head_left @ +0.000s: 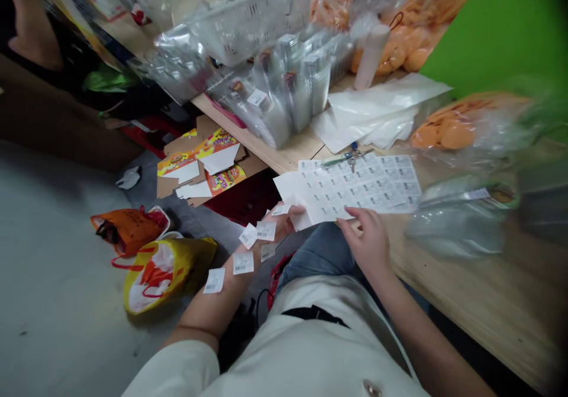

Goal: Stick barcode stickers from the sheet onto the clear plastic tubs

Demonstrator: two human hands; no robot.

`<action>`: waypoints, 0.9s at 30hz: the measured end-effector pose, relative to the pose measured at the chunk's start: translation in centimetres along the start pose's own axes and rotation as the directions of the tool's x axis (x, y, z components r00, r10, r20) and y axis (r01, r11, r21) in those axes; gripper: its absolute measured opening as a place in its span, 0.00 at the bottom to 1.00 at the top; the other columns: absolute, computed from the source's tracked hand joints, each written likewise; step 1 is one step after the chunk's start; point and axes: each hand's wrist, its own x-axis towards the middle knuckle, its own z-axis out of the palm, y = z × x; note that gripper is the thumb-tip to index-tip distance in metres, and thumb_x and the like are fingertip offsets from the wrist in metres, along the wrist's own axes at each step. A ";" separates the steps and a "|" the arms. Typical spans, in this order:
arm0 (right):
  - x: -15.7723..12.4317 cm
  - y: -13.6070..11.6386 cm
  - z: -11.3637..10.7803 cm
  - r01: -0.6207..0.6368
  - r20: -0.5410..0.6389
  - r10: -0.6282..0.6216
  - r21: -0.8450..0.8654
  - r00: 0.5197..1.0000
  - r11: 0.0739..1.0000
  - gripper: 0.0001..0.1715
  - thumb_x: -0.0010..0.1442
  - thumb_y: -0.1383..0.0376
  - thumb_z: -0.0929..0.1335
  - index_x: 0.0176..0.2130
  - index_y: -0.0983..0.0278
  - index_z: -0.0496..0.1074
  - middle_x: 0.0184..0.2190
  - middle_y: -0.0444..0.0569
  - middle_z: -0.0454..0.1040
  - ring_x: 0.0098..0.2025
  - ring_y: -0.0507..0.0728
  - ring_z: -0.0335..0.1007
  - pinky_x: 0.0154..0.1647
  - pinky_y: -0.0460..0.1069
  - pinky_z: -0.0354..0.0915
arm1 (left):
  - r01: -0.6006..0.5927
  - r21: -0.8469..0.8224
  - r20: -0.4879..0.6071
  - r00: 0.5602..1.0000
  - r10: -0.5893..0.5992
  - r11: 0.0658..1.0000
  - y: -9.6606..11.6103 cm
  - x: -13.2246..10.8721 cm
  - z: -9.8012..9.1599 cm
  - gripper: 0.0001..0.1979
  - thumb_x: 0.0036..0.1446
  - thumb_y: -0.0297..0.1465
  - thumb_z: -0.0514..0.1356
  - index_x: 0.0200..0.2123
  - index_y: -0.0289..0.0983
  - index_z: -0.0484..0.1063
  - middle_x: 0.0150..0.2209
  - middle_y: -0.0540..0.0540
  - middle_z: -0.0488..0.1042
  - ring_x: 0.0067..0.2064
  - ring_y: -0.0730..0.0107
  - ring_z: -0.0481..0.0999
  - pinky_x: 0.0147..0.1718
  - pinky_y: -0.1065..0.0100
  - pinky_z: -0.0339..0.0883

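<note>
Over the near edge of the pale wooden counter (465,290), a white paper sheet of barcode labels (359,187), its left end curled and lifted. Left grip (288,219) clenched on that curled end; right grip (366,240) curved over the sheet's near edge, touching the paper, firmness impossible to tell. Small white rectangular labels (244,262) stuck along the bare left forearm (222,290). Just beyond the sheet, a bunch of steel keys (352,161) on the counter. Far right, a clear plastic bag of orange snacks (457,128). Left, on the grey floor (53,278), a yellow plastic bag (166,273).
</note>
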 end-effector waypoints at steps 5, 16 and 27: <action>-0.3 -0.1 2.9 -0.055 0.114 0.046 0.080 0.992 0.995 0.16 0.54 0.55 0.66 0.36 0.64 0.72 0.32 0.51 0.72 0.38 0.58 0.66 0.41 0.55 0.63 | -0.010 0.080 0.060 0.998 0.005 0.997 -1.2 0.3 -0.7 0.19 0.49 0.30 0.61 0.46 0.35 0.70 0.43 0.43 0.77 0.45 0.56 0.76 0.45 0.57 0.69; 0.9 0.6 1.9 -0.518 0.242 0.458 0.387 0.855 0.763 0.17 0.54 0.55 0.64 0.32 0.65 0.73 0.25 0.46 0.73 0.26 0.53 0.66 0.28 0.49 0.63 | -0.152 0.373 0.130 0.985 0.111 0.915 -1.1 1.4 -0.9 0.21 0.50 0.39 0.61 0.44 0.31 0.71 0.41 0.37 0.76 0.47 0.48 0.73 0.49 0.50 0.64; 6.3 -0.4 -2.0 -0.270 -0.331 0.432 0.437 0.839 0.858 0.19 0.55 0.51 0.64 0.33 0.64 0.71 0.22 0.44 0.69 0.23 0.52 0.63 0.25 0.49 0.62 | -0.494 0.824 0.174 0.686 0.706 0.277 1.7 0.3 -1.0 0.52 0.45 0.38 0.66 0.63 0.49 0.32 0.64 0.42 0.47 0.63 0.56 0.51 0.60 0.57 0.47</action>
